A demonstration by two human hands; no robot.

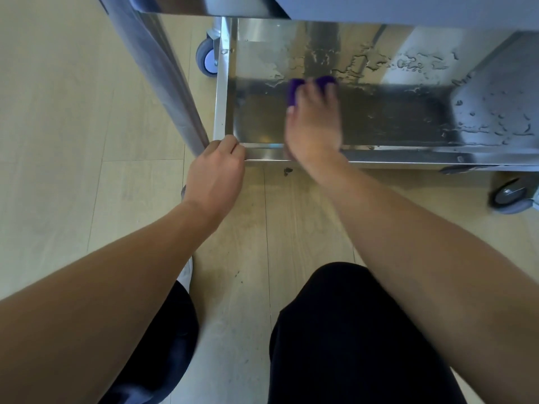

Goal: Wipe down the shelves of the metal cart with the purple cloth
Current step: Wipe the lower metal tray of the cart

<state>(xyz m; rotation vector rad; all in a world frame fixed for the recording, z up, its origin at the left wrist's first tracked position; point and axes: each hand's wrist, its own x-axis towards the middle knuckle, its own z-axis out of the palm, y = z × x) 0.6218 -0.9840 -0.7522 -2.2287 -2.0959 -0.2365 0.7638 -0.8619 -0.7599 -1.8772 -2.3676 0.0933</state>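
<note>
The metal cart's bottom shelf (pixel 393 123) is a shiny steel tray, wet with water drops across its far and right parts. My right hand (pixel 313 123) lies on the shelf near its left half and presses the purple cloth (pixel 292 90) flat under its fingers; only bits of the cloth show past the fingertips. My left hand (pixel 217 173) grips the front left corner of the shelf, fingers curled over the rim (pixel 262 154) beside the cart's upright post (pixel 163 71).
An upper shelf (pixel 204 5) overhangs the top of the view. Grey caster wheels sit at the far left (pixel 207 58) and near right (pixel 512 198). My knees in dark trousers (pixel 350 330) are close to the cart on a pale wood floor (pixel 58 112).
</note>
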